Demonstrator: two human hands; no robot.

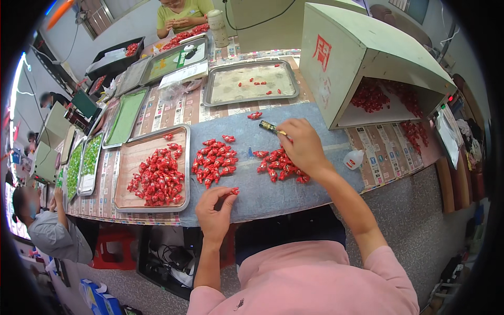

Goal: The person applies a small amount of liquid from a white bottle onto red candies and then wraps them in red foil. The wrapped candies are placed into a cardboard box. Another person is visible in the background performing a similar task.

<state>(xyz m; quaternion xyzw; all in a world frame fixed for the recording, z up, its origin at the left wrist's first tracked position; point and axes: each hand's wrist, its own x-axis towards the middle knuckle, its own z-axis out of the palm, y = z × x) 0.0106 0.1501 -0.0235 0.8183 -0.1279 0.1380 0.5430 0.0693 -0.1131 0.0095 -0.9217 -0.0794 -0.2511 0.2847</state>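
Note:
My left hand [214,209] is closed in a pinch at the near edge of the blue-grey cloth [241,202], with a small red figurine [234,191] between thumb and forefinger. Farther right, my right hand [303,143] grips a short dark marker-like cylinder [268,126] with gold markings; its exact kind is unclear. Under and beside that hand lies a pile of red figurines [275,167], partly covered by it. A second pile of figurines [214,160] rests between my hands. One single figurine [254,115] lies beyond the cylinder.
At left, a metal tray [187,168] holds many red figurines. Another tray [209,89] at the back has several scattered red pieces. A pale open-fronted box [336,68] stands at right with red pieces inside, near a small white container [353,159]. Other people work across and left.

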